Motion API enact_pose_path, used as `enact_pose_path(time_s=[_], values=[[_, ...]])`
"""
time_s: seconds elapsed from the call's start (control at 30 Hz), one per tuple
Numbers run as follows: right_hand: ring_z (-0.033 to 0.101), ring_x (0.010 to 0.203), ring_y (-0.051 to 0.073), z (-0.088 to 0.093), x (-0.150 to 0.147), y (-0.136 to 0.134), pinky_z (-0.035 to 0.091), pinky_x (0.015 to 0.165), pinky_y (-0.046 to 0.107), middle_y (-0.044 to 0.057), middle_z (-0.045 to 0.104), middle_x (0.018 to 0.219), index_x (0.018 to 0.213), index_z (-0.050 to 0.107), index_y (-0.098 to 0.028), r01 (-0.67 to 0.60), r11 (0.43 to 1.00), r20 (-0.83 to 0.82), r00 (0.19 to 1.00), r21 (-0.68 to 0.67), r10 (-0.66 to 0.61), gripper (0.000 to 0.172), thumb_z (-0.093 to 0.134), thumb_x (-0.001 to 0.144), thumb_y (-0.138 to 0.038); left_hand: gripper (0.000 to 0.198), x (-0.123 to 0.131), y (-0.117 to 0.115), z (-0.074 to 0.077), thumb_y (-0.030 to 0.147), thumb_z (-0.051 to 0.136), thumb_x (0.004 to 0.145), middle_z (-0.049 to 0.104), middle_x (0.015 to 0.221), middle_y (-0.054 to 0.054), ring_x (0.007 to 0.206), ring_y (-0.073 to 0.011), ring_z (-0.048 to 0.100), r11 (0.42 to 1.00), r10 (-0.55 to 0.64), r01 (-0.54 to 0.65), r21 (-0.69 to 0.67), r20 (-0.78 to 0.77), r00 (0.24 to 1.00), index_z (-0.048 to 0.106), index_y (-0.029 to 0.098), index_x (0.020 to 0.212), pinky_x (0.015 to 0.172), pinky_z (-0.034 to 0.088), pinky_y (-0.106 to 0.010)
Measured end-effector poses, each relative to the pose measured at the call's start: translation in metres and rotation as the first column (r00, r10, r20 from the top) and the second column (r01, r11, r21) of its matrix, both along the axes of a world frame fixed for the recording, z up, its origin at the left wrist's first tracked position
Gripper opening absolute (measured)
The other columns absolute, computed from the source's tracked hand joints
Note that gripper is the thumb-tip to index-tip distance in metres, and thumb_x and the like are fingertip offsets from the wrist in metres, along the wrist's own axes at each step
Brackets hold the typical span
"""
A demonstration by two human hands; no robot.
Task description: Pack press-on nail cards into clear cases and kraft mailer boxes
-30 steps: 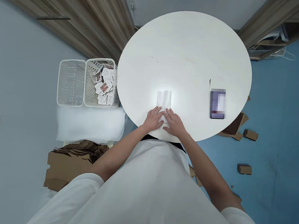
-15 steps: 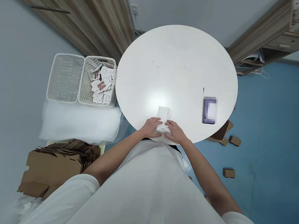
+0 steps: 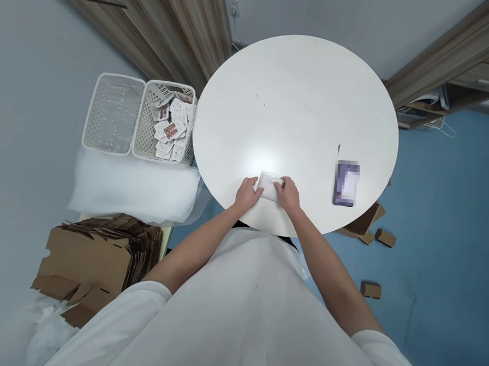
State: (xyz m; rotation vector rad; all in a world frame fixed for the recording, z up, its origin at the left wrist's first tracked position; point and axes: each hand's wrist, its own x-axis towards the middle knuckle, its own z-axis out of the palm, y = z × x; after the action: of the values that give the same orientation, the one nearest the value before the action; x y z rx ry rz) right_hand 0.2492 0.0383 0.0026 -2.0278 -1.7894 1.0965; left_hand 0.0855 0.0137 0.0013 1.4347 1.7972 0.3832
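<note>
A small folded white sheet [image 3: 269, 185] lies on the round white table [image 3: 297, 109] near its front edge. My left hand [image 3: 246, 194] grips the sheet's left side, fingers curled with the thumb on top. From the other side my right hand [image 3: 288, 194] pinches its right edge. Both hands rest on the tabletop with the bundle between them. What the sheet wraps, if anything, is hidden.
A dark phone [image 3: 345, 183] lies at the table's right. Left of the table stand an empty white basket [image 3: 112, 114] and a second basket [image 3: 164, 125] of printed cards, on white foam sheets [image 3: 133, 188]. Flattened cardboard [image 3: 97, 257] is below; small brown boxes [image 3: 370, 289] dot the blue floor.
The white sheet was longer a second ago; it is now folded into a short bundle, and both hands have closed on its sides. The camera view shifted slightly.
</note>
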Motion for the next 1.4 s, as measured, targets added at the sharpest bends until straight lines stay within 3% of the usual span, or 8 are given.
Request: enact_pose_path(time_s=[0.17, 0.27, 0.47, 0.6, 0.77, 0.9, 1.2, 1.4], values=[[0.052, 0.091, 0.023, 0.0, -0.001, -0.01, 0.044, 0.073, 0.037, 0.01, 0.049, 0.11, 0.123, 0.035, -0.021, 0.097, 0.995, -0.027, 0.995, 0.033, -0.096, 0.049, 0.034, 0.083, -0.049, 0.051, 0.001, 0.004, 0.001, 0.037, 0.058, 0.074, 0.053, 0.103, -0.006, 0.069, -0.0126, 0.055, 0.994, 0.098, -0.097, -0.048, 0.009, 0.995, 0.043, 0.019, 0.119, 0.071, 0.046, -0.03], [0.051, 0.095, 0.022, 0.006, 0.005, -0.027, 0.044, 0.078, 0.039, 0.012, 0.043, 0.119, 0.128, 0.032, -0.02, 0.088, 0.995, -0.117, 0.99, 0.037, -0.083, 0.053, 0.035, 0.083, -0.048, 0.048, 0.001, 0.002, 0.006, 0.037, 0.058, 0.075, 0.052, 0.105, -0.007, 0.07, -0.0116, 0.054, 0.987, 0.148, -0.144, -0.074, 0.045, 0.988, 0.045, 0.018, 0.117, 0.072, 0.046, -0.029], [0.044, 0.108, 0.023, 0.015, 0.016, -0.06, 0.046, 0.082, 0.038, 0.012, 0.033, 0.13, 0.13, 0.032, -0.023, 0.022, 0.995, -0.341, 0.938, -0.1, -0.055, 0.058, 0.044, 0.08, -0.049, 0.043, 0.003, -0.023, 0.011, 0.037, 0.053, 0.079, 0.05, 0.111, -0.009, 0.088, -0.0155, 0.054, 0.973, 0.228, -0.222, -0.063, 0.105, 0.968, 0.047, 0.02, 0.118, 0.074, 0.046, -0.03], [0.042, 0.113, 0.022, 0.015, 0.01, -0.062, 0.045, 0.086, 0.038, 0.011, 0.028, 0.138, 0.133, 0.029, -0.024, -0.028, 0.985, -0.415, 0.909, -0.171, -0.047, 0.06, 0.045, 0.08, -0.047, 0.043, 0.007, -0.035, 0.009, 0.024, 0.053, 0.078, 0.051, 0.113, -0.008, 0.092, -0.0158, 0.053, 0.98, 0.199, -0.193, -0.048, 0.197, 0.96, 0.047, 0.022, 0.12, 0.075, 0.048, -0.029], [0.044, 0.113, 0.021, 0.012, -0.007, -0.047, 0.042, 0.092, 0.039, 0.009, 0.038, 0.135, 0.134, 0.03, -0.022, 0.011, 0.984, -0.4, 0.913, -0.18, -0.083, 0.06, 0.047, 0.079, -0.04, 0.047, 0.0, -0.029, 0.006, 0.012, 0.048, 0.075, 0.052, 0.106, -0.006, 0.09, -0.0142, 0.052, 0.98, 0.197, -0.194, -0.037, 0.26, 0.945, 0.048, 0.02, 0.12, 0.081, 0.047, -0.03], [0.046, 0.112, 0.021, 0.012, -0.042, -0.025, 0.041, 0.094, 0.04, 0.007, 0.042, 0.133, 0.133, 0.033, -0.025, 0.001, 0.984, -0.404, 0.912, -0.175, -0.073, 0.06, 0.05, 0.077, -0.037, 0.049, -0.033, -0.012, 0.007, 0.014, 0.048, 0.075, 0.047, 0.106, -0.007, 0.092, -0.0147, 0.05, 0.974, 0.224, -0.227, -0.014, 0.251, 0.942, 0.045, 0.019, 0.124, 0.083, 0.047, -0.03], [0.049, 0.107, 0.018, 0.007, -0.159, 0.048, 0.042, 0.094, 0.036, 0.006, 0.044, 0.131, 0.133, 0.035, -0.023, -0.027, 0.99, -0.432, 0.901, -0.135, -0.035, 0.06, 0.051, 0.075, -0.032, 0.054, -0.142, 0.048, 0.0, 0.012, 0.048, 0.071, 0.045, 0.107, -0.008, 0.097, -0.0177, 0.05, 0.961, 0.229, -0.25, 0.116, 0.165, 0.959, 0.041, 0.019, 0.123, 0.087, 0.044, -0.035], [0.048, 0.109, 0.019, 0.003, -0.201, 0.084, 0.04, 0.096, 0.039, 0.004, 0.045, 0.13, 0.133, 0.034, -0.025, -0.029, 0.993, -0.422, 0.906, -0.113, -0.021, 0.06, 0.05, 0.076, -0.033, 0.057, -0.17, 0.071, 0.0, 0.009, 0.049, 0.068, 0.039, 0.122, -0.011, 0.115, -0.0219, 0.041, 0.95, 0.229, -0.262, 0.172, 0.192, 0.954, 0.038, 0.018, 0.123, 0.097, 0.038, -0.039]])
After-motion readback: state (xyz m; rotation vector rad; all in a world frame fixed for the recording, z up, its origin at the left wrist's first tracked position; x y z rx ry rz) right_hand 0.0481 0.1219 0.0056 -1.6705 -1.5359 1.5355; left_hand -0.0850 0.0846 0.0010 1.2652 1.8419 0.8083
